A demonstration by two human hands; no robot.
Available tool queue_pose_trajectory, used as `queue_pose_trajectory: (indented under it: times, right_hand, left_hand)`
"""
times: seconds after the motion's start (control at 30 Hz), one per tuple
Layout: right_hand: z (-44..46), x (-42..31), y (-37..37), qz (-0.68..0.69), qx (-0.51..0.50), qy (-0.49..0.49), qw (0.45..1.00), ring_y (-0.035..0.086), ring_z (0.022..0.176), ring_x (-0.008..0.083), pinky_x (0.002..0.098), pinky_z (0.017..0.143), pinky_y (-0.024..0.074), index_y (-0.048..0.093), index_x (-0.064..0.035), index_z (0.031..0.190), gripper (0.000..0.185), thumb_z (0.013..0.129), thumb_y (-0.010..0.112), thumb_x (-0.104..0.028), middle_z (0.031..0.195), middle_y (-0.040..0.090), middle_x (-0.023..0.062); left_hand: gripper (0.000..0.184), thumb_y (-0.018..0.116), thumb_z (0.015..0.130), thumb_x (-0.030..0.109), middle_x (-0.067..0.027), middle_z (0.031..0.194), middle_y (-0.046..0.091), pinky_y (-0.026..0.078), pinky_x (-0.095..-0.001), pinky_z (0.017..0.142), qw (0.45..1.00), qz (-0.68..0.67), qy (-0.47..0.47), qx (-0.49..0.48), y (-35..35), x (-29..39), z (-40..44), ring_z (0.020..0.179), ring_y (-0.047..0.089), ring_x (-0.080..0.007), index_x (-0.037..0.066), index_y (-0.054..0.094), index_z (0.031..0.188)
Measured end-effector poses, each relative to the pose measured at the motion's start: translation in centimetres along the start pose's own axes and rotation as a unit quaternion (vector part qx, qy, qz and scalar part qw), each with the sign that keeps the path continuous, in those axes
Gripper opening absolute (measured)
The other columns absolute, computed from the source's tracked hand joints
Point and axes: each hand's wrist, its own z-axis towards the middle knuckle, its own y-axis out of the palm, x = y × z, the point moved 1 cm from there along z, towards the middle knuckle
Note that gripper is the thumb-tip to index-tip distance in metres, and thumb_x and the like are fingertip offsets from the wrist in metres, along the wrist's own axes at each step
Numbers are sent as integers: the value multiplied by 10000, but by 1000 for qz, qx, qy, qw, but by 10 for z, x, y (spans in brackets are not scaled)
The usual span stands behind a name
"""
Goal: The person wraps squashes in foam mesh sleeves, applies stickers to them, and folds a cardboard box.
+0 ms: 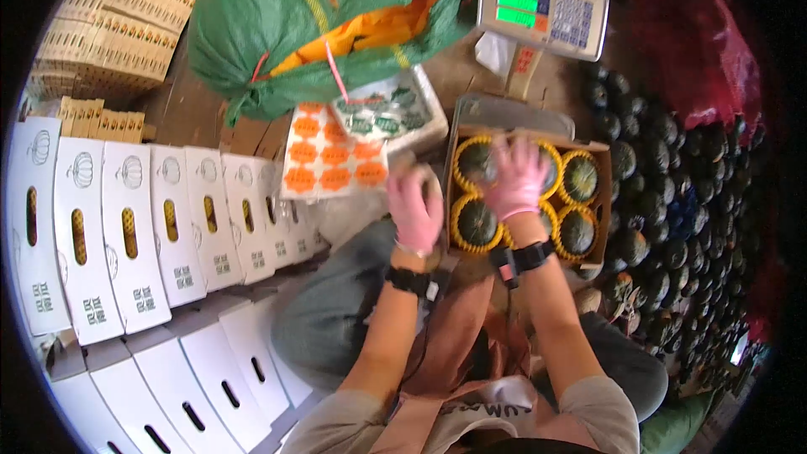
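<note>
My left hand point(415, 217), in a pink glove, is raised left of an open cardboard box point(603, 202). Its fingers are curled around something greyish and blurred that I cannot make out. My right hand point(518, 178), also gloved in pink, lies over the middle of the box with fingers spread across the squashes. Several dark green squashes sit in the box in two rows, such as a lower left squash point(477, 224) and an upper right squash point(581, 178). Yellow foam collars point(596, 231) ring them. My right hand partly hides the middle ones.
A digital scale display point(542, 10) stands behind the box. Sheets of orange stickers point(332, 155) lie beside a white foam tray point(430, 109). Behind is a green woven sack point(252, 17). White printed cartons point(134, 235) line the left; many loose squashes point(664, 193) cover the right.
</note>
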Motion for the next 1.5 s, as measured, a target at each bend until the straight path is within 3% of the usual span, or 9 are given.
queue_pose_trajectory:
  times: [0.07,0.23,0.5,0.67,0.8,0.87,1.0,1.33,1.5]
  right_hand:
    - [5,36,47,89,261,26,961,188,1355,338,534,1074,173,212,-178,1430,739,838,526,-488,1468,218,148]
    - [8,77,73,90,38,-11,995,131,1366,347,501,1088,148,235,-101,1414,658,892,446,-441,1493,149,127]
    - [-83,90,89,378,216,4,900,481,1043,357,402,894,400,522,-9,1138,359,886,495,-263,1117,538,174]
    - [-156,67,75,404,242,-14,882,517,968,352,408,870,414,581,-2,1011,246,806,574,-137,1027,570,172]
    - [-183,82,71,384,230,-7,894,526,941,361,401,843,429,589,-3,997,261,759,584,-109,998,577,173]
    - [-188,97,70,376,210,23,902,529,939,352,397,845,428,590,-7,1000,259,759,579,-101,982,581,166]
    - [-182,116,88,389,247,38,887,553,883,329,369,800,456,601,-12,1002,246,766,566,-69,940,590,150]
    - [-156,98,98,184,125,27,975,484,1092,348,431,938,382,557,-39,1127,377,794,583,-213,1155,542,146]
    - [-157,101,109,209,145,40,966,470,1130,344,425,949,387,547,-46,1142,403,790,598,-236,1174,537,150]
  left_hand:
    - [199,588,819,178,-160,1123,529,404,-405,894,992,125,-10,-26,-29,-17,31,1054,484,-330,78,568,990]
    - [405,625,791,328,-133,1089,590,428,-397,858,871,353,-105,-326,-89,-31,77,1028,543,-301,101,573,1122]
    - [260,472,849,141,-135,990,611,471,-394,814,871,146,156,-443,-42,-82,105,922,578,-323,95,586,1078]
    - [299,442,847,116,-178,1074,607,467,-397,861,776,368,202,-470,40,-127,117,995,586,-301,59,572,1110]
    - [398,527,840,314,-143,1230,545,444,-427,908,693,477,-6,-540,34,-103,151,1153,519,-277,83,553,1164]
    - [401,548,830,332,-143,1228,540,432,-411,926,658,495,108,-557,52,-154,155,1174,494,-277,78,565,1139]
    - [213,506,813,255,-148,877,622,458,-442,757,797,325,280,-425,51,-180,157,834,581,-341,93,641,843]
    - [465,727,697,277,-173,1144,559,461,-362,880,629,463,146,-607,40,-138,175,1079,527,-287,14,590,1056]
    - [301,671,796,216,-73,972,624,473,-297,781,777,-26,-16,-629,-40,-58,172,910,585,-192,12,618,1011]
